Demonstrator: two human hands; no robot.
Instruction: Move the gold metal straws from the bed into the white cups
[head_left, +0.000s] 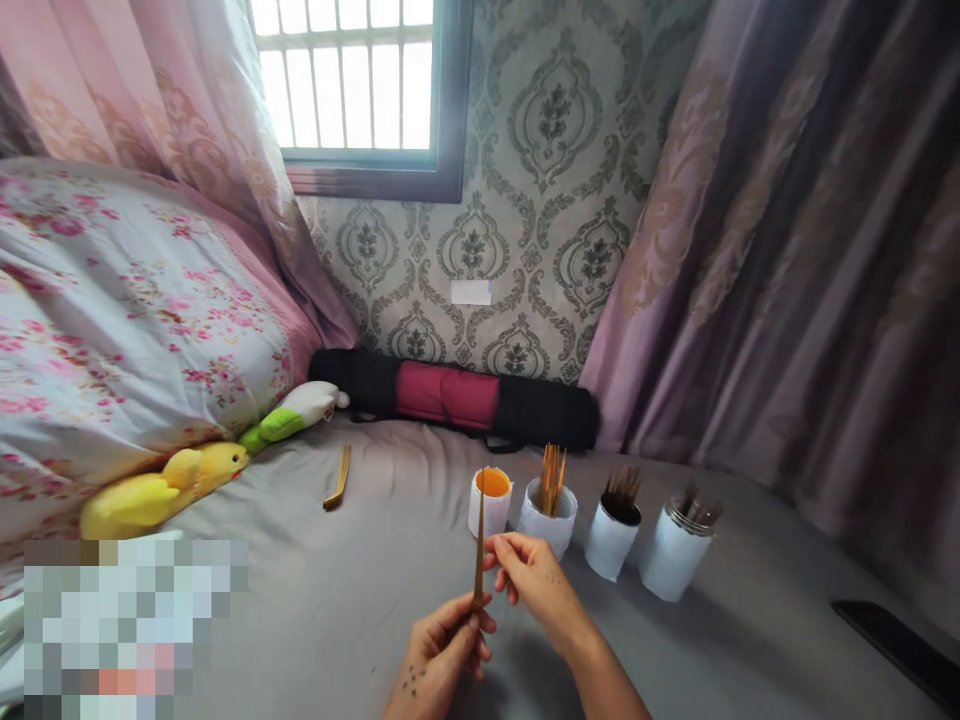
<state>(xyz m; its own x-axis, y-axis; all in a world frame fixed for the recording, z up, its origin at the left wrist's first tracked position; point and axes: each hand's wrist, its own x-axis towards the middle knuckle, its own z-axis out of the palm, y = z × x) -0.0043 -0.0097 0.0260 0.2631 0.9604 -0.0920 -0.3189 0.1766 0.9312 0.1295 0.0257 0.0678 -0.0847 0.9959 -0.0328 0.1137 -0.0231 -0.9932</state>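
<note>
My left hand pinches the lower end of a thin brown stick and holds it upright over the grey bedsheet. My right hand is beside the stick's middle, fingers curled, its fingertips at or touching the stick. Just beyond stand several white-wrapped cups in a row: one with an orange inside, one holding light brown sticks, one with dark sticks, and a jar with dark sticks. A few loose sticks lie on the sheet to the left.
A floral duvet is piled at the left with a yellow plush toy and a green-white one. A black and red roll bag lies along the wall. Curtains hang on the right; a dark flat object lies near the right edge.
</note>
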